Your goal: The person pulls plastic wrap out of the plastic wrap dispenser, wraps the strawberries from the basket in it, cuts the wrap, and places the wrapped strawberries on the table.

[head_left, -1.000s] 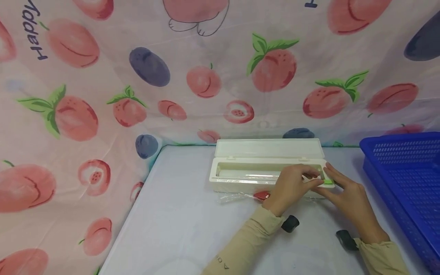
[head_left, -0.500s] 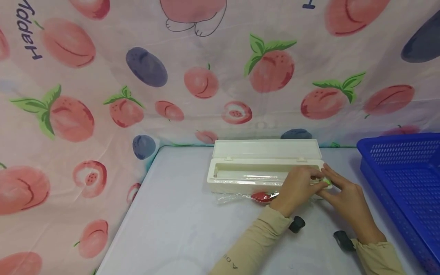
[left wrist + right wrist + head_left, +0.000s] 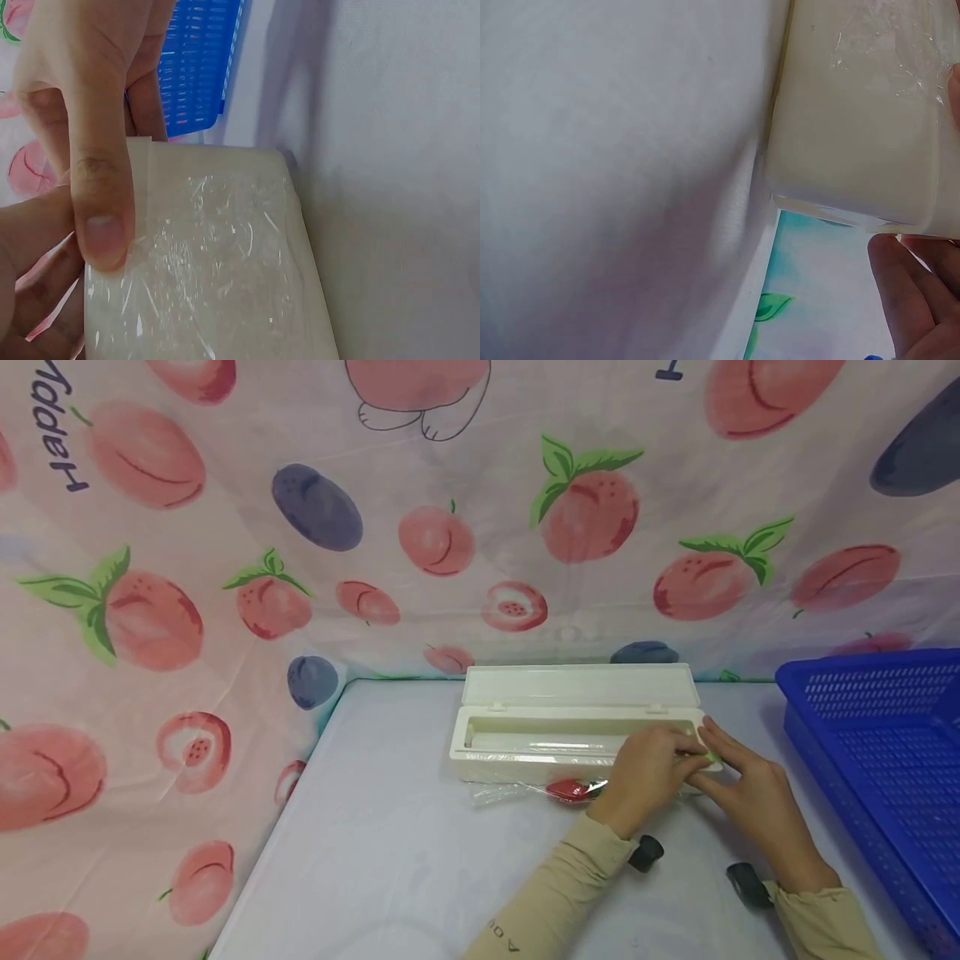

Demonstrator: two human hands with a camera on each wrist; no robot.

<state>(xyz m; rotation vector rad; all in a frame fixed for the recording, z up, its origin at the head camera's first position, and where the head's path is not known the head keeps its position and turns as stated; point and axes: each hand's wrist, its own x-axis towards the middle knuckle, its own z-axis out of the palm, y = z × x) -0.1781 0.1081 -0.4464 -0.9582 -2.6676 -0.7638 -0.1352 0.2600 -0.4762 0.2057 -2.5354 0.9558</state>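
A long cream cling film dispenser box (image 3: 540, 766) stands on the table with its lid (image 3: 577, 686) raised, and clear film lies over its front. My left hand (image 3: 648, 772) reaches over the box's right end. Its thumb and finger pinch a small green slider (image 3: 710, 757) there, mostly covered by the fingers. My right hand (image 3: 750, 793) grips the same end, its thumb on the front edge, which also shows in the left wrist view as a thumb (image 3: 103, 202) over the cream front. In the right wrist view, fingers (image 3: 907, 296) sit beside the box end (image 3: 855, 150).
Clear wrap with a red, strawberry-like shape (image 3: 570, 790) lies along the box's front. A blue perforated basket (image 3: 821, 752) stands to the right. Behind the white table (image 3: 375, 852) hangs a peach-patterned cloth (image 3: 442, 460).
The green slider lay plainly visible at the box's right corner one second ago; now it is tipped and mostly covered by the left fingers. The left hand has moved slightly right.
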